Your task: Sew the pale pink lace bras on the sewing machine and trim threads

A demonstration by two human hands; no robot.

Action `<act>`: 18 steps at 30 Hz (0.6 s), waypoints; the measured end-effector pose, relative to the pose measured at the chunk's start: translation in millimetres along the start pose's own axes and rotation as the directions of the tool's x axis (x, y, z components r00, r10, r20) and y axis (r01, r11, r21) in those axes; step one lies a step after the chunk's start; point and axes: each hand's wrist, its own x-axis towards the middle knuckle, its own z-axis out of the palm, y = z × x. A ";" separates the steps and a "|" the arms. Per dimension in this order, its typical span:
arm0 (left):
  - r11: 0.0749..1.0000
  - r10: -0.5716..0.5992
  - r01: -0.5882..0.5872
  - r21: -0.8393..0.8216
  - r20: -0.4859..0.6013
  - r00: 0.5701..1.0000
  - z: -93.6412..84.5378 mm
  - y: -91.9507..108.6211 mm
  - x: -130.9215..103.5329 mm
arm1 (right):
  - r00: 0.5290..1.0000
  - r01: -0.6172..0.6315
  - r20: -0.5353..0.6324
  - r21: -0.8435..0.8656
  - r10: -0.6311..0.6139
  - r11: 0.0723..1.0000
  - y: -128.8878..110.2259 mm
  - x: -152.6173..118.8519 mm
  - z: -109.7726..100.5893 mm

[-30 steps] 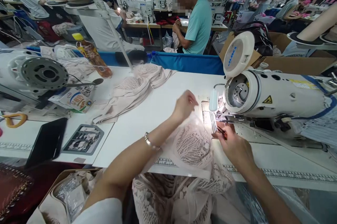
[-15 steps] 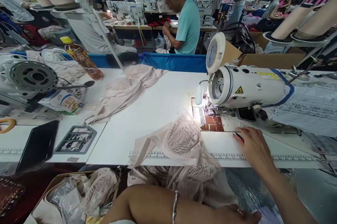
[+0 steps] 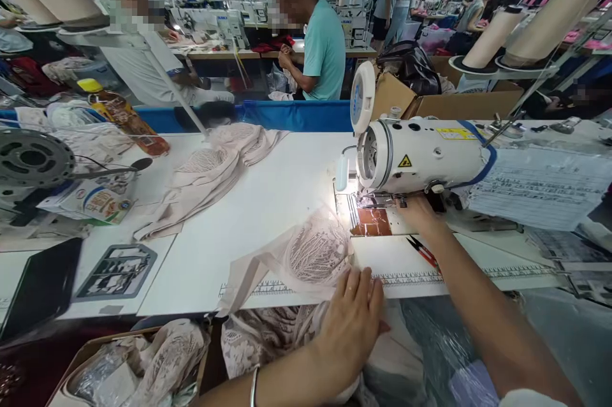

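A beige lace bra [image 3: 318, 254] lies at the table's front edge, its strap trailing left and more lace fabric [image 3: 268, 337] hanging below. My left hand [image 3: 351, 321] rests palm down at the bra's right edge, fingers loosely extended and touching it. The white sewing machine [image 3: 425, 155] stands at right with its needle area lit. My right hand [image 3: 418, 212] reaches under the machine's arm, its fingers hidden there. Thread snips [image 3: 424, 252] with red handles lie on the table beside my right forearm.
More beige bras [image 3: 210, 168] lie at the table's back left, near a drink bottle [image 3: 124, 117]. A dark phone [image 3: 41, 286] sits at far left. Below the table is a box [image 3: 203, 356] of lace pieces. Paper sheets [image 3: 540, 187] hang on the machine's right; co-workers sit beyond.
My left hand has risen from my lap to the bra at the table edge. My right hand has moved forward under the machine arm, and the snips now lie on the table. The view has shifted right.
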 end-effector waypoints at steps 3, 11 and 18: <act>0.995 0.052 -0.043 0.084 -0.099 0.994 19.6 15.4 -26.6 | 0.999 0.021 -0.050 -0.007 -0.021 1.000 -8.8 -45.4 -8.2; 0.986 -0.115 0.127 0.112 -0.112 0.987 58.6 27.2 -34.4 | 0.959 -0.145 -0.243 0.024 0.146 0.989 -8.5 -140.9 -19.0; 0.892 -0.177 0.098 -0.440 -0.141 0.974 11.7 -14.7 -35.2 | 0.991 -0.001 -0.126 0.388 0.054 0.922 -77.1 -136.2 -27.8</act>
